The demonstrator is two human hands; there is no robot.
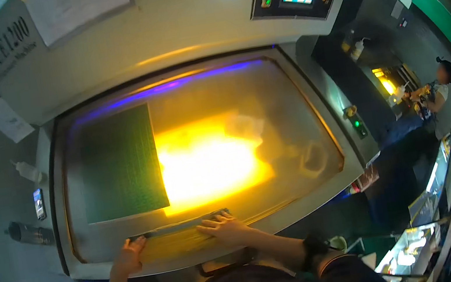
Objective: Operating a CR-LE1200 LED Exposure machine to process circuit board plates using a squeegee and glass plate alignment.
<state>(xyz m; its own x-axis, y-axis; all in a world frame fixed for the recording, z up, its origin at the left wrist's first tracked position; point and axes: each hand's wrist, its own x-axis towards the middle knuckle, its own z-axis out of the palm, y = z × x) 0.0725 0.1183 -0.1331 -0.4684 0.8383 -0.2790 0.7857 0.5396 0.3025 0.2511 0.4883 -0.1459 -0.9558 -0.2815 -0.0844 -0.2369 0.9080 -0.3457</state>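
Yellow light (211, 164) is flooding the machine bed (285, 108); a grey-edged strip (180, 226) is lying along its front. Left hand (130, 256) and right hand (228, 230) are touching opposite ends, probably balancing it; right fingers (206, 225) are resting apart, whether clamping I cannot tell, nor for the left.

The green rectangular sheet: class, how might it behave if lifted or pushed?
The green rectangular sheet seems fairly stiff, given its straight edges. Lying flat, it probably won't roll or tip. It might slide across the smooth-looking grey machine bed.
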